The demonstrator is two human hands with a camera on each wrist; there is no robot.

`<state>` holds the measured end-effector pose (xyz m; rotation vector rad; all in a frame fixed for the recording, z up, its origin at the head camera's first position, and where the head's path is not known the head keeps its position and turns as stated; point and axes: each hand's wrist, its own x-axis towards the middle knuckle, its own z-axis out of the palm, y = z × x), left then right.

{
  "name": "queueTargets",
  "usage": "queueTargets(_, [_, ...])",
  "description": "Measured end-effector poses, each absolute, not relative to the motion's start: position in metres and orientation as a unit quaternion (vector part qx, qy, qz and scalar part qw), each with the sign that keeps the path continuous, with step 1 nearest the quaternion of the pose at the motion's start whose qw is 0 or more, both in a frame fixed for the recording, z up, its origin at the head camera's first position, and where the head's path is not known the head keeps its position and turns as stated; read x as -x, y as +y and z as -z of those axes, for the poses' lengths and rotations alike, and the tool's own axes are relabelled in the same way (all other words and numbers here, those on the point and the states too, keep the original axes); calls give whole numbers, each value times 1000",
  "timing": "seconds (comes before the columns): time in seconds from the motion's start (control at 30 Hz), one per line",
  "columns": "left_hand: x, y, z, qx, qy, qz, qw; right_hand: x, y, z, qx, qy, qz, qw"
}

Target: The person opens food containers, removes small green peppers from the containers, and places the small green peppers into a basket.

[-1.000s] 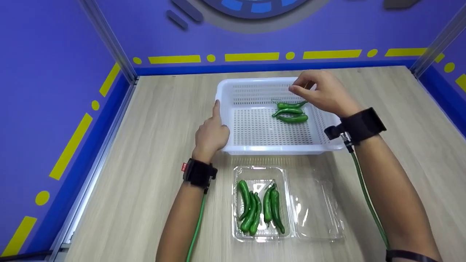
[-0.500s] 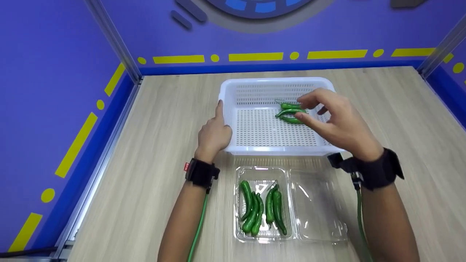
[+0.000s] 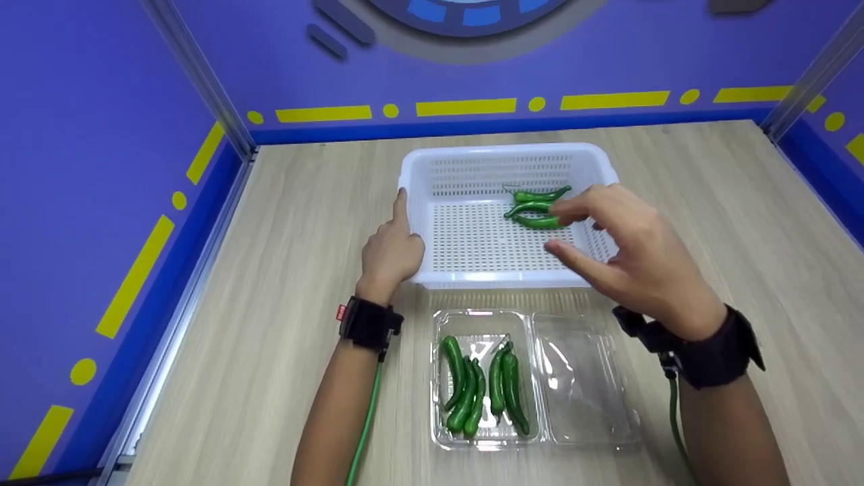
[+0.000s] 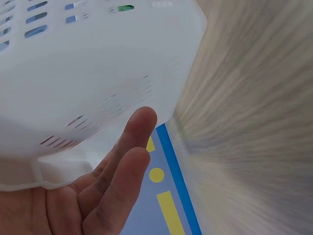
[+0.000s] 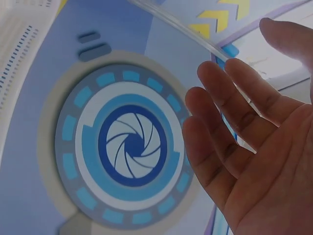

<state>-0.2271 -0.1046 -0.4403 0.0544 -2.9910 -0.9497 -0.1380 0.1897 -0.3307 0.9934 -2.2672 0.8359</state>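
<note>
My left hand (image 3: 393, 248) holds the left rim of the white plastic basket (image 3: 499, 276), with the thumb over the edge. Its fingers (image 4: 142, 122) lie along the outer wall in the left wrist view. Over the basket's right side hovers my right hand (image 3: 631, 246), fingers apart and nothing between them. Three green chili peppers (image 3: 536, 208) lie in the basket, the right hand partly covering their right ends. Nearer to me, a clear plastic clamshell box (image 3: 482, 444) has several green chili peppers (image 3: 466, 395) in it.
The box's transparent lid (image 3: 584, 391) lies folded open to the right on the wooden table (image 3: 290, 270). Blue-purple panels (image 3: 472, 74) with yellow marks enclose the back and sides. A green cable (image 3: 368, 418) runs from each wrist camera strap.
My right hand has come down and back toward me from the basket's far right side, and its thumb and fingers have spread. The left hand and the peppers stay put.
</note>
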Motion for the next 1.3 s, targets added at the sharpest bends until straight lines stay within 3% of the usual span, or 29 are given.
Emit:
queueTargets(0.53, [225,-105,441,-20,-954,300,-6,102,138,378,-506,-827,-184,164])
queueTargets(0.7, [226,-109,442,-21,-953,303,-2,101,126,393,-531,-830,-135,104])
queueTargets(0.93, [225,-110,445,-25,-951,308,-4,101,112,421,-510,-860,-23,-21])
queueTargets(1.17, [226,-107,442,-25,-951,308,-12,98,107,429,-511,-859,-17,-24])
queueTargets(1.3, [226,-106,440,-24,-951,308,-11,95,105,430,-523,-852,-6,2])
